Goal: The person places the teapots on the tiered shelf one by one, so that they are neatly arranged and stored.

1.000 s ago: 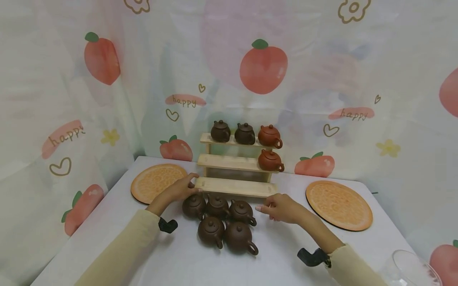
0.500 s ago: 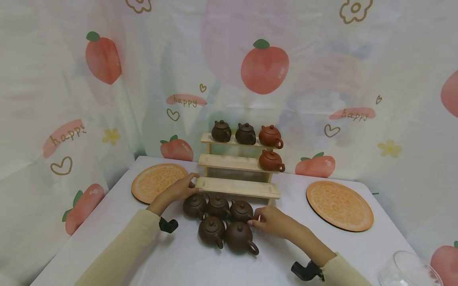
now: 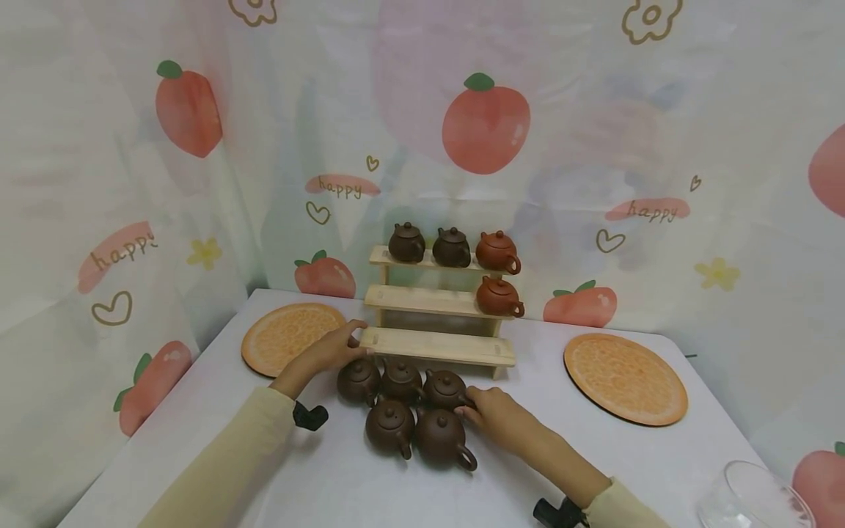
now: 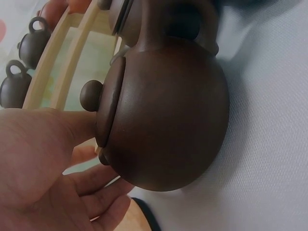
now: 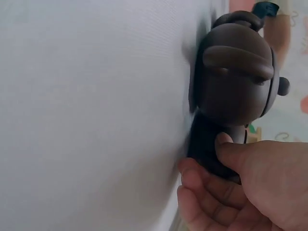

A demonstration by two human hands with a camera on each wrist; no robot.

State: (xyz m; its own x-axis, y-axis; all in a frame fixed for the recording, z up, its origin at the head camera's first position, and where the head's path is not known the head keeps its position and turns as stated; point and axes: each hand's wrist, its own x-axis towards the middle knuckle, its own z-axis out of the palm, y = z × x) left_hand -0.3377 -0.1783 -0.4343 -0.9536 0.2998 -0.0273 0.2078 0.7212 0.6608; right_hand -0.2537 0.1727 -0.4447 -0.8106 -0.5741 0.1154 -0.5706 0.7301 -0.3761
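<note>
Several dark brown clay teapots stand close together in front of a three-tier wooden stand (image 3: 436, 346). My right hand (image 3: 498, 418) pinches the handle of the back-right teapot (image 3: 442, 389); in the right wrist view, thumb and fingers close around that handle, and the front-right teapot (image 5: 236, 72) partly covers it. The left hand (image 3: 333, 347) holds the left end of the stand's lowest step, with its fingertips hidden behind a teapot (image 4: 168, 115) in the left wrist view. Beside that hand is the back-left teapot (image 3: 359, 381). The front-left teapot (image 3: 389, 427) touches its neighbours.
On the top tier sit two dark teapots (image 3: 452, 248) and a reddish one (image 3: 496, 251); another reddish teapot (image 3: 496, 296) is on the middle tier. Round orange mats (image 3: 623, 378) lie at either side. A clear glass bowl (image 3: 755, 495) stands at the front right.
My right hand has moved from beside the stand's right end down and left onto the teapot handle. The left hand has stayed at the stand.
</note>
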